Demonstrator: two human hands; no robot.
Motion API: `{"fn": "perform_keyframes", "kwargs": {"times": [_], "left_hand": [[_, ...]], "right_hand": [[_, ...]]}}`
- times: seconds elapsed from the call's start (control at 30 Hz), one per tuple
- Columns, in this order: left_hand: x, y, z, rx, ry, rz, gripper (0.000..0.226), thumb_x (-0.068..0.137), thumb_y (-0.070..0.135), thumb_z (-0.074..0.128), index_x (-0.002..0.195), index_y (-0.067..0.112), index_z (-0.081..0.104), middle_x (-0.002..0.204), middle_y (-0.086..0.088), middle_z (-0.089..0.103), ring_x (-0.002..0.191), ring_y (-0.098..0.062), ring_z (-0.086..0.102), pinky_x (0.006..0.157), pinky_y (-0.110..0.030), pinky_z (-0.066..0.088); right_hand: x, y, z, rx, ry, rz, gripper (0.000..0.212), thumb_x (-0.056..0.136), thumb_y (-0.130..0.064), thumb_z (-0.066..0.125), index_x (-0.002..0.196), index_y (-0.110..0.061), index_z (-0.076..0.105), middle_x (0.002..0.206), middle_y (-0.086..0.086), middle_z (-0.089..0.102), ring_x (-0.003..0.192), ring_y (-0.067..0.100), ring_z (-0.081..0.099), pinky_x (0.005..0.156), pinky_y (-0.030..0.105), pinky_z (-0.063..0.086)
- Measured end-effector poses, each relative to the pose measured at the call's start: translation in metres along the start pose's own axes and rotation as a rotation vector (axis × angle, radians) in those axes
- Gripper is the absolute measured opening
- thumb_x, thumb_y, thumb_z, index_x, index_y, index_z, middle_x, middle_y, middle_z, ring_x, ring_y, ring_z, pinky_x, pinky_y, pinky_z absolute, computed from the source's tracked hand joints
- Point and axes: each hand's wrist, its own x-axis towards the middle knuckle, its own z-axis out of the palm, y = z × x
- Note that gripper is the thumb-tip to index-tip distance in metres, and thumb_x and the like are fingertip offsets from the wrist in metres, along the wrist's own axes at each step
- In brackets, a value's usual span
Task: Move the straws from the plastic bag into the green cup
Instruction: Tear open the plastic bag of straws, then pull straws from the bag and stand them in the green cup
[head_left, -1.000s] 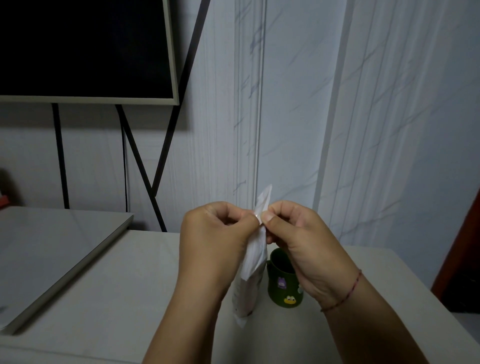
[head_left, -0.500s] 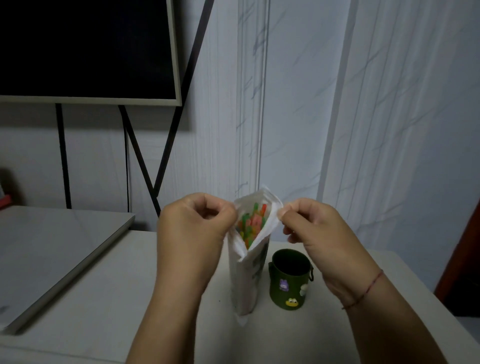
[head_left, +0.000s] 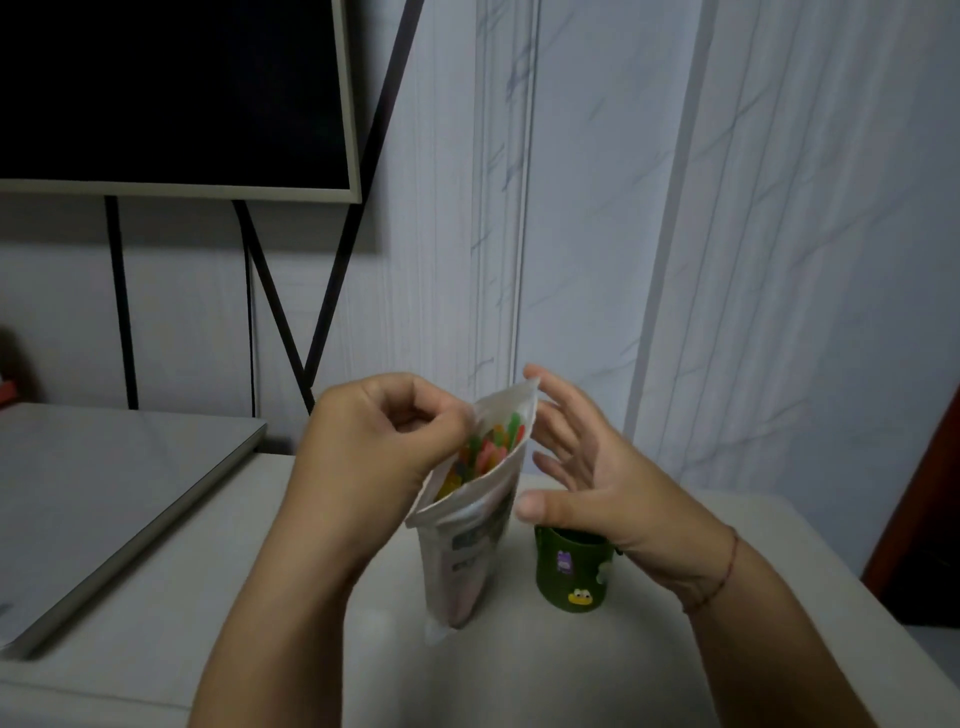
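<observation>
No words, brands or numbers can be read. The plastic bag (head_left: 470, 561) has dark printed blocks (head_left: 480, 538) on its front, too blurred to make out. The green cup (head_left: 550, 587) carries only pictures: a purple sticker (head_left: 563, 562), a yellow frog-face sticker (head_left: 581, 597) and a pale sticker (head_left: 604, 571).

1. One white plastic stand-up bag (head_left: 467, 561), near the middle of the pale table (head_left: 675, 665).
2. One bunch of coloured plastic straws (head_left: 488, 447) in green, orange, pink and yellow, in the bag's open mouth; they are too crowded and blurred to count singly.
3. One dark green round cup (head_left: 550, 587), just beside the bag on the side of the table's right edge.
4. Three small stickers on the cup's wall: one purple (head_left: 564, 561), one pale (head_left: 604, 571), one yellow (head_left: 580, 597).
5. Two bare hands: left (head_left: 374, 447) and right (head_left: 587, 478).
6. One thin red string bracelet (head_left: 730, 566), on the right wrist.
7. One dark flat screen with a pale frame (head_left: 156, 93), beyond the table's far left corner.
8. One pale grey flat slab (head_left: 104, 493), along the table's left edge.
</observation>
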Motion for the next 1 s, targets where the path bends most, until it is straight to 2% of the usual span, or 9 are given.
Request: {"fn": "perform_keyframes", "kwargs": {"times": [0.07, 0.2, 0.33, 0.43, 0.5, 0.57, 0.7, 0.87, 1.0], "left_hand": [[-0.001, 0.001, -0.001, -0.04, -0.075, -0.007, 0.011, 0.078, 0.017, 0.07, 0.067, 0.015, 0.071, 0.07, 0.0, 0.073, 0.065, -0.011, 0.071, 0.055, -0.016, 0.052], [0.006, -0.009, 0.003, -0.18, -0.106, -0.057, 0.016, 0.078, 0.022, 0.068, 0.063, 0.017, 0.073, 0.072, -0.001, 0.074, 0.065, -0.011, 0.07, 0.055, -0.019, 0.051], [0.014, -0.03, 0.011, -0.513, -0.152, -0.124, 0.046, 0.079, 0.049, 0.047, 0.089, 0.01, 0.07, 0.096, -0.009, 0.075, 0.088, -0.019, 0.072, 0.073, -0.025, 0.058], [0.014, -0.05, 0.018, -0.388, -0.259, -0.101, 0.048, 0.082, 0.051, 0.049, 0.112, 0.017, 0.066, 0.106, 0.0, 0.074, 0.097, -0.011, 0.07, 0.073, -0.019, 0.055], [0.012, -0.064, 0.025, -0.242, -0.301, -0.092, 0.043, 0.074, 0.038, 0.07, 0.113, 0.021, 0.065, 0.104, 0.006, 0.074, 0.096, -0.008, 0.07, 0.071, -0.016, 0.054], [0.012, -0.076, 0.032, -0.156, -0.269, -0.108, 0.04, 0.072, 0.024, 0.077, 0.11, 0.019, 0.065, 0.099, 0.005, 0.075, 0.093, -0.013, 0.07, 0.072, -0.022, 0.056], [0.015, -0.082, 0.032, -0.146, -0.225, -0.076, 0.025, 0.079, 0.015, 0.072, 0.104, 0.016, 0.068, 0.095, 0.001, 0.076, 0.089, -0.016, 0.072, 0.074, -0.024, 0.057], [0.016, -0.078, 0.022, -0.125, -0.394, -0.043, 0.026, 0.08, 0.023, 0.068, 0.104, 0.013, 0.069, 0.097, -0.002, 0.076, 0.089, -0.016, 0.072, 0.073, -0.023, 0.056], [0.015, -0.079, 0.029, -0.109, -0.287, -0.062, 0.028, 0.077, 0.024, 0.073, 0.104, 0.017, 0.068, 0.096, 0.003, 0.076, 0.09, -0.014, 0.071, 0.071, -0.02, 0.055]], "right_hand": [[0.003, 0.008, 0.005, 0.041, -0.033, 0.01, 0.098, 0.065, -0.013, 0.08, 0.138, -0.046, 0.024, 0.131, -0.025, 0.053, 0.129, 0.002, 0.045, 0.108, 0.025, 0.035], [0.006, 0.014, 0.012, 0.081, 0.077, 0.02, 0.061, 0.061, -0.004, 0.081, 0.113, -0.024, 0.058, 0.112, -0.001, 0.07, 0.109, 0.015, 0.064, 0.092, 0.029, 0.052], [0.01, 0.021, 0.016, 0.238, 0.264, -0.023, 0.048, 0.057, -0.007, 0.078, 0.102, -0.014, 0.065, 0.102, 0.007, 0.074, 0.097, 0.021, 0.069, 0.077, 0.027, 0.056], [0.012, 0.022, 0.017, 0.354, 0.41, -0.064, 0.037, 0.069, 0.0, 0.073, 0.103, -0.011, 0.065, 0.103, 0.009, 0.074, 0.097, 0.024, 0.07, 0.081, 0.035, 0.057], [0.013, 0.022, 0.017, 0.424, 0.473, -0.066, 0.036, 0.07, -0.002, 0.073, 0.104, -0.009, 0.065, 0.103, 0.011, 0.073, 0.097, 0.027, 0.069, 0.084, 0.041, 0.056], [0.013, 0.022, 0.017, 0.484, 0.5, -0.062, 0.04, 0.065, -0.009, 0.074, 0.103, -0.008, 0.065, 0.103, 0.014, 0.073, 0.097, 0.031, 0.069, 0.085, 0.043, 0.055], [0.014, 0.02, 0.011, 0.499, 0.447, -0.077, 0.043, 0.062, -0.01, 0.074, 0.104, -0.009, 0.064, 0.107, 0.013, 0.071, 0.103, 0.031, 0.067, 0.089, 0.043, 0.054], [0.005, 0.017, -0.001, 0.428, 0.193, -0.009, 0.043, 0.071, -0.001, 0.073, 0.113, -0.003, 0.062, 0.113, 0.019, 0.068, 0.105, 0.035, 0.065, 0.09, 0.045, 0.053], [0.005, 0.02, 0.003, 0.464, 0.307, 0.036, 0.037, 0.07, -0.002, 0.07, 0.106, -0.004, 0.066, 0.104, 0.017, 0.072, 0.097, 0.033, 0.069, 0.081, 0.04, 0.057]]}}
